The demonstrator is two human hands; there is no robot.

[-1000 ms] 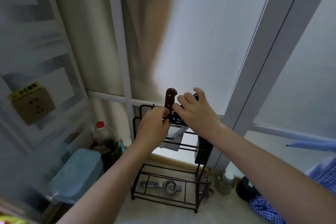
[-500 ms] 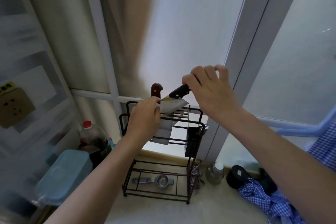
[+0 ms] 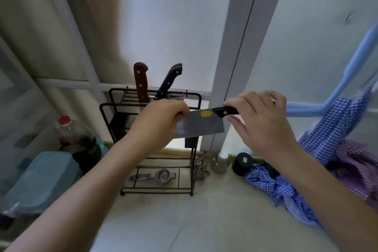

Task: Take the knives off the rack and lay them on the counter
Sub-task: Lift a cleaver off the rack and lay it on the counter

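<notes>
A steel cleaver (image 3: 201, 125) with a black handle and a yellow sticker hangs level in the air in front of the black wire rack (image 3: 155, 149). My right hand (image 3: 259, 120) grips its handle. My left hand (image 3: 161, 120) pinches the far end of its blade. Two knives stand in the rack's top slots: one with a brown handle (image 3: 140, 81) and one with a black handle (image 3: 169, 80). The pale counter (image 3: 204, 221) lies below.
A metal squeezer (image 3: 155, 175) lies on the rack's bottom shelf. Left of the rack stand a red-capped bottle (image 3: 69, 131) and a blue tub (image 3: 45, 178). To the right are a glass jar (image 3: 220, 161), a dark round container (image 3: 243, 162) and checked cloths (image 3: 306, 180).
The cleaver has come out of the rack and turned level, carried right and toward me by both hands. The view has tipped down, showing more counter.
</notes>
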